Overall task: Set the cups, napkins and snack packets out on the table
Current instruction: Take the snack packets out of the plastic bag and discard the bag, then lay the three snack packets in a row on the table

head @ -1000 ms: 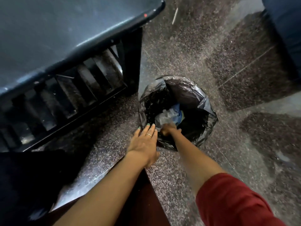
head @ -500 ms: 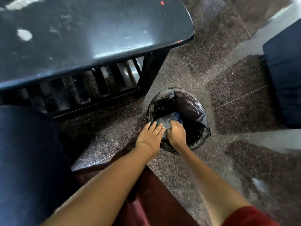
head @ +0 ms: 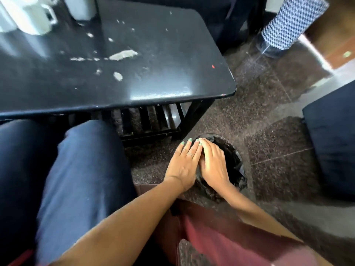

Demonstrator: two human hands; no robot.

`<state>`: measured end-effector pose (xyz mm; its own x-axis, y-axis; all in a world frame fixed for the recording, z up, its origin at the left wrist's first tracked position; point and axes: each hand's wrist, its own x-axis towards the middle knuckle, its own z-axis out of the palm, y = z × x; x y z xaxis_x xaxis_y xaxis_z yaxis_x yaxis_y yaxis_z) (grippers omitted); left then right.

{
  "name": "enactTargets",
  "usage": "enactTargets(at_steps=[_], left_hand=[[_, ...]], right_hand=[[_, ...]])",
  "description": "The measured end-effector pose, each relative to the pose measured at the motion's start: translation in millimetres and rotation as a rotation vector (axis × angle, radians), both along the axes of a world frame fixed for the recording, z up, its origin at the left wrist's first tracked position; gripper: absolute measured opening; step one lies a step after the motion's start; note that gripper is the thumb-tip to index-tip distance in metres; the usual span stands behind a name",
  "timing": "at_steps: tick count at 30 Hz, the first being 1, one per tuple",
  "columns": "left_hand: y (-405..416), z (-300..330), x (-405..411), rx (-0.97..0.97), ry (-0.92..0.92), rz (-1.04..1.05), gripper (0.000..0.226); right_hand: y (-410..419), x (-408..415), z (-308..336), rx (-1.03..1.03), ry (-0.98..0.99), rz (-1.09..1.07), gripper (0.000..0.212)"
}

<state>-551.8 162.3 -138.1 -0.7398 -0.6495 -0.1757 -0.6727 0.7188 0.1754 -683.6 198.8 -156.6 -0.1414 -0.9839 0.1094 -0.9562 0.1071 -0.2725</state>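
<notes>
My left hand and my right hand lie side by side, fingers straight, over the mouth of a small bin lined with a black bag on the floor. Both hands hide what is inside the bin. The black table stands ahead and to the left, its top scuffed with pale patches. Blurred white objects sit at its far left corner; I cannot tell what they are. I see no snack packet in this frame.
My knees in dark trousers fill the lower left, under the table's near edge. A slatted shelf runs below the tabletop. A dark blue cushion lies on the right. A blue-and-white patterned object stands at the far right.
The view has swung up and left, bringing the tabletop and my knees into sight. My right hand has left the bin's inside and now lies flat beside my left hand over its mouth.
</notes>
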Motion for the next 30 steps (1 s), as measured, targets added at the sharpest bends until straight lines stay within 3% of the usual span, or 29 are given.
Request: enactTargets(at_steps=[5,11,16,24,27,30], left_hand=[[-24.8,45.4,34.0,-0.153,0.120,0.036,0.069],[-68.9,116.1,113.0,-0.349,0.110,-0.002,0.070],[-89.6,165.7,193.0,-0.533,0.069,0.109,0.070],[-103.4,218.1,365.2,-0.751,-0.166,0.378,0.075],[-96.9,228.1,423.4,-0.720,-0.208,0.548,0.078],[-85.5,230.3,469.7,-0.632,-0.124,0.755,0.079]], right_hand=[[-28.5,20.2,66.7,-0.088,0.167,0.193,0.055],[-68.2,61.4,147.0,-0.048,0.418,0.379,0.073],[-110.8,130.7,207.1,-0.072,0.530,0.512,0.085],[-164.9,305.9,247.4,-0.263,0.435,0.740,0.085],[-173.6,373.1,244.3,-0.316,0.379,0.822,0.086],[-171.3,431.4,233.2,-0.307,0.400,0.920,0.084]])
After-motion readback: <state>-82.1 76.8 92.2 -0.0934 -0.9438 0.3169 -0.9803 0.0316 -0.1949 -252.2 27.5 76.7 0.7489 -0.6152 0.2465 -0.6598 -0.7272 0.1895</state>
